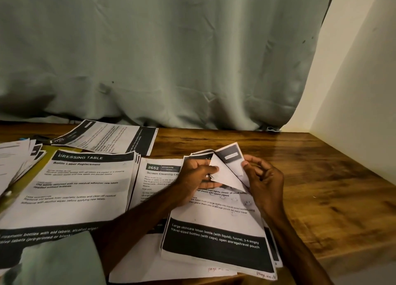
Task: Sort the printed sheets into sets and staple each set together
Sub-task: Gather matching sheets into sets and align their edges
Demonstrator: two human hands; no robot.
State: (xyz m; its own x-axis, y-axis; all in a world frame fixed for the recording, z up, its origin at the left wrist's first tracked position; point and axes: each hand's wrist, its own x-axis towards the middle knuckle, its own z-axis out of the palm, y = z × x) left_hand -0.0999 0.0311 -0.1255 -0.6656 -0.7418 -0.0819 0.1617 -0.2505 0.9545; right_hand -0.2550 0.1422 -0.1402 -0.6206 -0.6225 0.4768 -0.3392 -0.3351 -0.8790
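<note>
Between the two hands, the far right corner of the top sheet (225,174) is turned back, showing its blank underside. The left hand (198,176) curls over the corner from the left, thumb on the flap. The right hand (262,177) pinches its right edge with bent fingers. A small dark thing shows at the left fingertips; I cannot tell what it is.

That sheet belongs to the lotion-bottle set (214,222), which lies under both hands on the wooden table (321,177). Its long axis runs from the person toward the far edge, leaning slightly right. The header points away and the black footer band lies nearest the person.

The step looks like leafing through this set's corner to check its pages before fastening. Next, the sheets need squaring at that corner and a stapler, which is not in view.

Left of the left hand lie the Screen Cleaning sheet (156,177) and the Dressing Table stack (85,188).
</note>
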